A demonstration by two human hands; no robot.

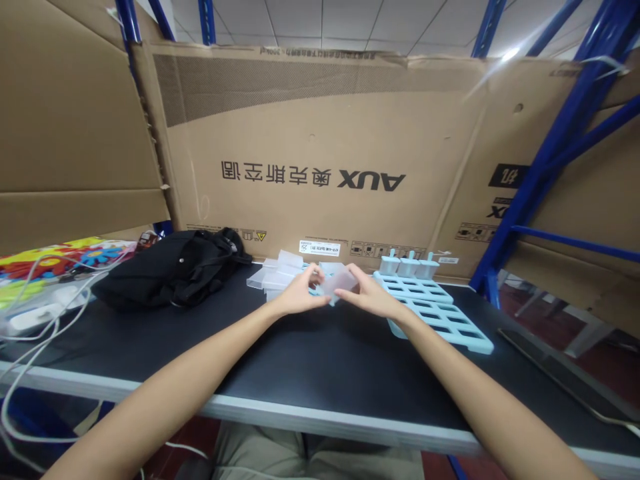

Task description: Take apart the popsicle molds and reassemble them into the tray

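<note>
The person's right hand [369,293] pinches a translucent piece [339,282] above the black table [345,363]; left hand [301,292] curled close by, grip indeterminable; light-blue rack [470,341] rightward.

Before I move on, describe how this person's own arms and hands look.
The left forearm and right forearm are bare as far as they show, tapering toward the wrists, with no sleeve, watch or bracelet visible. The left hand and right hand are ungloved; no ring shows on the fingers, though fine detail is blurred.
</note>
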